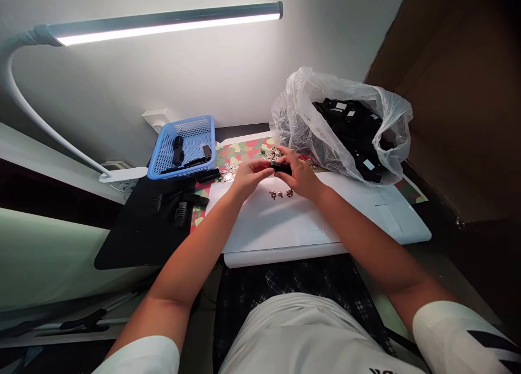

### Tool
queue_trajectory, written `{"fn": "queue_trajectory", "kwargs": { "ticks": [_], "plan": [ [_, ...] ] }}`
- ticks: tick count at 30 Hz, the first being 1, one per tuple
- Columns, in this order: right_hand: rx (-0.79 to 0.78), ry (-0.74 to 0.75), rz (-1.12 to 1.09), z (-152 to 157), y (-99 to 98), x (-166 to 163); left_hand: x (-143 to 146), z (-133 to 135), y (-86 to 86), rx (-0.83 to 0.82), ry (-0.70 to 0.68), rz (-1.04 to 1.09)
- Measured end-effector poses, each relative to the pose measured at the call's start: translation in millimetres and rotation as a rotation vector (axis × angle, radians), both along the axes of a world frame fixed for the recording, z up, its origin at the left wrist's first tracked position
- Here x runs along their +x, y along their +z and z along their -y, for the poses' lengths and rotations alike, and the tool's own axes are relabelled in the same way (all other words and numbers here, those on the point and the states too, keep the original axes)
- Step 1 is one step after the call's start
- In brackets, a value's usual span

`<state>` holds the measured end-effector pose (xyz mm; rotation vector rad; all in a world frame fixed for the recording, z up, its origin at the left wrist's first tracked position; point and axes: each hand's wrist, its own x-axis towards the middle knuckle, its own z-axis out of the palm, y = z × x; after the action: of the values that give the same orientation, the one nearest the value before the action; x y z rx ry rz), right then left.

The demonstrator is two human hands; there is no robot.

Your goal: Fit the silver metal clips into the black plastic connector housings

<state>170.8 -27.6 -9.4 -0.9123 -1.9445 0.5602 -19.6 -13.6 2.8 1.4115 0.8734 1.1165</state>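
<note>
Over the white board, my left hand point(249, 177) and my right hand point(302, 176) meet around a small black piece point(280, 168). Fingers of both hands are closed on it; its exact kind is hard to make out. Just below lie a few small coppery, shiny charm-like pieces point(280, 194) on the white board point(277, 227). Behind the hands is a scatter of small shiny bits point(271, 153), partly hidden by the fingers. More pale shiny bits point(231, 169) lie to the left of my left hand.
A blue basket point(153, 165) at the left holds black pieces. Black toothed combs point(180, 214) lie on the black tabletop point(130, 238). At the right, a clear plastic bag point(297, 111) is full of black items with white labels. A lit lamp point(171, 24) hangs above.
</note>
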Motion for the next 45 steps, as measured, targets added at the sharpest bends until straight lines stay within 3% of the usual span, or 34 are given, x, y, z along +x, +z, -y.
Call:
{"fn": "queue_trajectory", "kwargs": {
  "ticks": [8, 15, 19, 24, 31, 39, 42, 45],
  "plan": [
    [0.057, 0.008, 0.097, 1.2, 1.1, -4.5, 2.7, 2.6, -1.8, 0.341, 0.141, -0.093],
    [0.041, 0.005, 0.09, 0.1, 1.3, -5.8, 3.3, 3.5, -3.5, 0.415, 0.197, -0.159],
    [0.046, 0.008, 0.071, 0.6, 3.2, -6.8, 3.2, 3.3, -2.5, 0.387, 0.192, -0.137],
    [0.019, 0.088, -0.003, 3.0, 9.3, -6.9, -1.5, 0.1, 1.3, 0.272, 0.108, -0.007],
    [0.016, 0.108, -0.014, 1.3, 9.9, -4.8, -1.2, -0.4, 4.3, 0.1, 0.096, 0.048],
    [-0.002, 0.15, 0.014, -3.4, 7.6, -8.4, -2.5, -4.3, 5.2, 0.107, 0.012, 0.008],
    [-0.012, 0.109, 0.02, 0.1, 22.3, -3.3, -2.1, -6.7, 4.4, 0.132, 0.082, 0.034],
    [0.005, -0.096, -0.004, 4.2, 51.5, 28.0, -2.4, -8.7, 4.1, 0.165, 0.128, 0.038]
  ]
}}
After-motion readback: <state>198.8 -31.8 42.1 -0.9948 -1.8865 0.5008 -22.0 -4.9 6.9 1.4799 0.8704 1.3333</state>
